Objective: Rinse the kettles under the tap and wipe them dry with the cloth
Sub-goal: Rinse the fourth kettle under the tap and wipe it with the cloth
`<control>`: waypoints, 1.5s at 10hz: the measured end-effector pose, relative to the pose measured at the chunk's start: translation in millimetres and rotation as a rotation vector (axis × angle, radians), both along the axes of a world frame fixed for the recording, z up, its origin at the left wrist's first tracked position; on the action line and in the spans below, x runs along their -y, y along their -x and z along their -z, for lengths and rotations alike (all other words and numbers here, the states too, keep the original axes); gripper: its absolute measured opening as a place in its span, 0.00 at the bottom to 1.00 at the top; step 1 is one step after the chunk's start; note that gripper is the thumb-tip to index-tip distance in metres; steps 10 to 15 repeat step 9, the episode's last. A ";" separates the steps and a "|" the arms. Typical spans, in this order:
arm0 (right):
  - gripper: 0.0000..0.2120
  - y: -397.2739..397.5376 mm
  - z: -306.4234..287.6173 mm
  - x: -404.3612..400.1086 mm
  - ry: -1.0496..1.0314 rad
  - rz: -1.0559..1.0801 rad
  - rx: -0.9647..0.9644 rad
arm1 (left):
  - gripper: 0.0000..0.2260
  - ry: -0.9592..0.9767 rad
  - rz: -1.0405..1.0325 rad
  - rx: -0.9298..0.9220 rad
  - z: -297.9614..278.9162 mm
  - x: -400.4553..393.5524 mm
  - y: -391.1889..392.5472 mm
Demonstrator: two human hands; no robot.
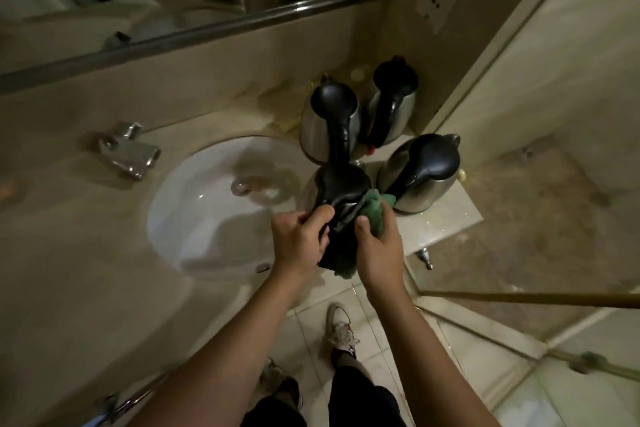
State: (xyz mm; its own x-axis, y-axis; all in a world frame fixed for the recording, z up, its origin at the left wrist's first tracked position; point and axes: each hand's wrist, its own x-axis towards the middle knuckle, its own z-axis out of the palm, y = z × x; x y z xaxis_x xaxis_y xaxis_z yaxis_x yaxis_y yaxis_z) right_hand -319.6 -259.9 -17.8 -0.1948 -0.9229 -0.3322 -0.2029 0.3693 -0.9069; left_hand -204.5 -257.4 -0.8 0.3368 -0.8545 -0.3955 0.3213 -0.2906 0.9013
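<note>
Steel kettle (334, 191) held at the sink's (194, 184) right edge: left hand (299, 239) clamps its black handle, right hand (379, 246) presses the green cloth (479, 218) against it. Wiping seems underway. Three kettles (329, 121) wait on the counter (446, 215); the tap (130, 149) appears off.

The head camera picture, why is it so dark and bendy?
Head view: dim indoor light, so the kettle being wiped looks almost black; the wide lens bows the mirror frame; small glints show on the tap; the hands cast a shadow into the sink.

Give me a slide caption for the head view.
Left hand steadies black-lidded steel kettle beside white sink; right hand wipes with green cloth.
</note>
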 end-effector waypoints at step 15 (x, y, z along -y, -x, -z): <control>0.21 67.9 16.5 42.4 -0.490 -0.682 -0.467 | 0.14 -0.266 0.110 0.581 25.9 9.4 59.9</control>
